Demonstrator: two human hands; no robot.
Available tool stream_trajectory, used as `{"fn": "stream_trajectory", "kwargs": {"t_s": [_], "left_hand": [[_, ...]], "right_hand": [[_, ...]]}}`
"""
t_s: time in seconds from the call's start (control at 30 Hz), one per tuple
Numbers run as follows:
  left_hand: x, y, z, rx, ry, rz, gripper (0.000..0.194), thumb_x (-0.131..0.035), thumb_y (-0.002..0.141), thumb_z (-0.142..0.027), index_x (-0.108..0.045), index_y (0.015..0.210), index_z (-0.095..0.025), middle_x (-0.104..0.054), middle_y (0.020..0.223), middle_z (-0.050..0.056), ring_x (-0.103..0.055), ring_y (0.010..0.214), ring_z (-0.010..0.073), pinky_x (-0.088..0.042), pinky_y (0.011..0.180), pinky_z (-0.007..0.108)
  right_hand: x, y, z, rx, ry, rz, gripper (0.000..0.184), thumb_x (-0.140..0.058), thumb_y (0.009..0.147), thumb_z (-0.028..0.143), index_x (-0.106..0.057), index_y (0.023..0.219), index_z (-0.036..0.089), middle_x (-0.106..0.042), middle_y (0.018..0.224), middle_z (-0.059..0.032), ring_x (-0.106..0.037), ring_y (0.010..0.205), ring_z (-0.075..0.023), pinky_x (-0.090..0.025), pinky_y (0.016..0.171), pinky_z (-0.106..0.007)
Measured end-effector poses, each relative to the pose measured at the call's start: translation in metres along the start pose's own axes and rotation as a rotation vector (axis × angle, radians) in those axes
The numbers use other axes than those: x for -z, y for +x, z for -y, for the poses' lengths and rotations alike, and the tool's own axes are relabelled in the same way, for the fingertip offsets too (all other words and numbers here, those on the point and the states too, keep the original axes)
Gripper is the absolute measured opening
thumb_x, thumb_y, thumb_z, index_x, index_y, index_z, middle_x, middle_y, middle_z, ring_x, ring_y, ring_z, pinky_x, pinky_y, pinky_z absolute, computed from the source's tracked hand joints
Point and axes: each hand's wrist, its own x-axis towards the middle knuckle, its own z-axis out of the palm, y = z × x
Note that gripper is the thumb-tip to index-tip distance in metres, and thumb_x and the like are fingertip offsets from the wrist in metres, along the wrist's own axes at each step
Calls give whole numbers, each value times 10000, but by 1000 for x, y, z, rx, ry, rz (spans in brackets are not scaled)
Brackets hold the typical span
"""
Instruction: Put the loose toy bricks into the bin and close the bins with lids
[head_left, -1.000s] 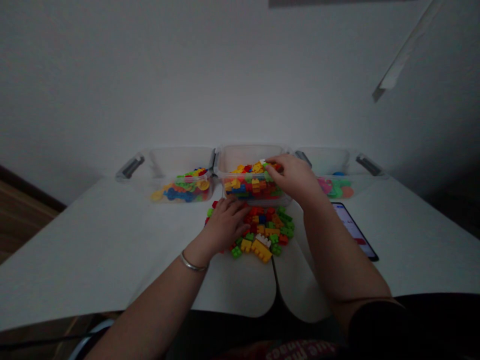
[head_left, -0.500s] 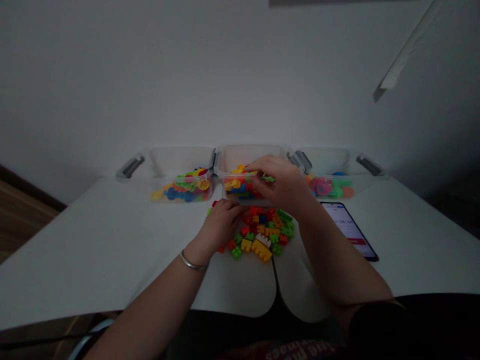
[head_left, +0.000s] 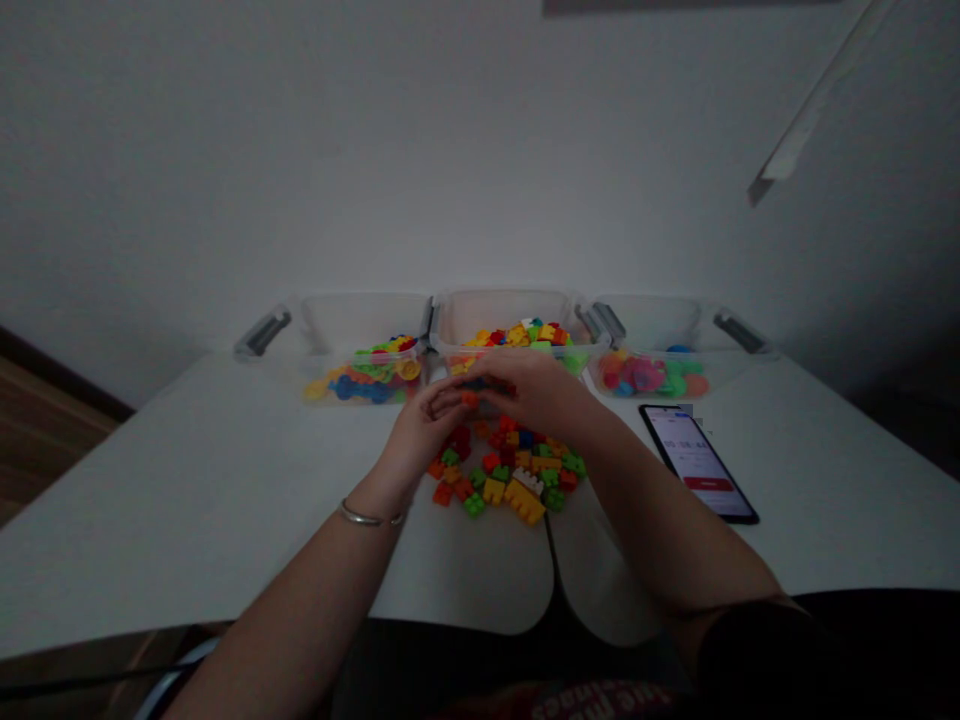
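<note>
Above the pile, my left hand (head_left: 424,420) is closed, with an orange building block (head_left: 470,399) at its fingertips. My right hand (head_left: 532,392) meets it from the right. Its curved fingers are apart, reaching over the left fingertips, with the thumb close to the orange block; whether it touches the block is unclear. Below both hands lies a loose pile of building blocks (head_left: 525,485) in red, orange, yellow, green, blue and white. Directly behind is a clear plastic bin (head_left: 502,297) with mixed building blocks inside, its front partly covered by my right hand.
To the left stands a clear bin (head_left: 360,298) of colourful plastic pieces. Another clear bin (head_left: 649,300) at the right holds pink, green, blue and orange pieces. A phone (head_left: 699,465) lies right of my right forearm. The white table (head_left: 300,480) backs onto a wall.
My right hand has come back from over the middle bin, down and left to my left hand. My left hand has risen off the pile with the orange building block.
</note>
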Motion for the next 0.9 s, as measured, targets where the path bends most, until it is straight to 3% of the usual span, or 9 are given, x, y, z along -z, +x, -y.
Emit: {"fn": "stream_trajectory", "kwargs": {"t_s": [0.23,0.63,0.77,0.9], "left_hand": [[0,2,-7,106,-136,-24,565,-887,633,-305,-634,1121,-172,-774,839,31,-736,724,169,-593,701,275],[0,2,-10,146,-154,-25,532,-880,631,-284,-648,1092,-155,-776,819,35,-749,739,184,-609,728,293],[3,1,-10,152,-189,-25,494,-882,647,-285,-663,1070,-156,-791,930,73,-755,804,180,-605,753,279],[9,0,-8,156,-182,-65,481,-880,659,-272,-655,1070,-159,-789,1000,96,-752,841,176,-595,742,261]], "right_hand": [[-13,2,-4,-4,-52,142,296,-651,876,119,-717,1150,209,-752,1157,-87,-686,1075,-219,-497,970,-382],[-19,1,0,-35,-107,97,209,-590,909,143,-730,1057,184,-758,1069,-88,-685,998,-216,-495,914,-366],[-8,1,-4,-61,-72,11,227,-580,895,130,-730,1056,186,-761,1067,-89,-682,992,-220,-503,887,-358],[8,-3,-10,-63,-57,-193,228,-582,885,135,-719,1058,191,-758,1090,-79,-680,1033,-216,-498,940,-364]]}}
